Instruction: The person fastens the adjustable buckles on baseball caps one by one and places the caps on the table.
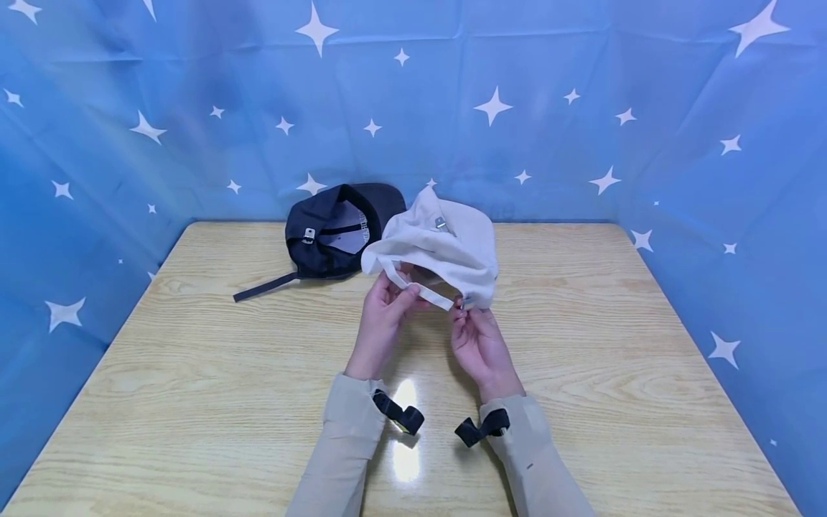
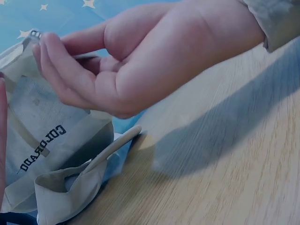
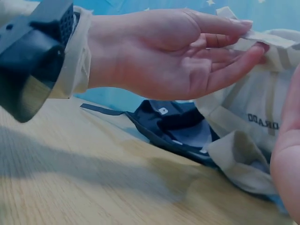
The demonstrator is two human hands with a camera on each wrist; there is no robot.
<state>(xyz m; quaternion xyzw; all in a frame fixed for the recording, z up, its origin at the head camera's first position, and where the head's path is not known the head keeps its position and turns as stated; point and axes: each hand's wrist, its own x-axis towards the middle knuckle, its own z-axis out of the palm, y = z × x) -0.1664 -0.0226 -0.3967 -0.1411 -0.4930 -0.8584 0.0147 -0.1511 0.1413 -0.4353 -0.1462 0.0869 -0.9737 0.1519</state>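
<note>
A white baseball cap (image 1: pixel 461 248) is held up off the wood table, its back opening toward me. My left hand (image 1: pixel 382 316) pinches the cap's white back strap (image 1: pixel 434 295) between thumb and fingers. At the right side of the opening, my right hand (image 1: pixel 481 348) pinches the edge by a small metal buckle (image 1: pixel 465 302). The left wrist view shows that right hand (image 2: pixel 140 65) and dark lettering (image 2: pixel 43 147) inside the cap. In the right wrist view the left hand (image 3: pixel 154 54) holds the strap's end (image 3: pixel 227 13). The strap end and buckle appear apart.
A dark navy cap (image 1: pixel 300 251) lies behind and to the left, inside facing up, its loose strap (image 1: pixel 265 287) stretched across the table (image 1: pixel 226 402). Blue star-printed cloth (image 1: pixel 413 93) hangs along the back and sides. Black bands (image 1: pixel 397 413) circle both sleeves.
</note>
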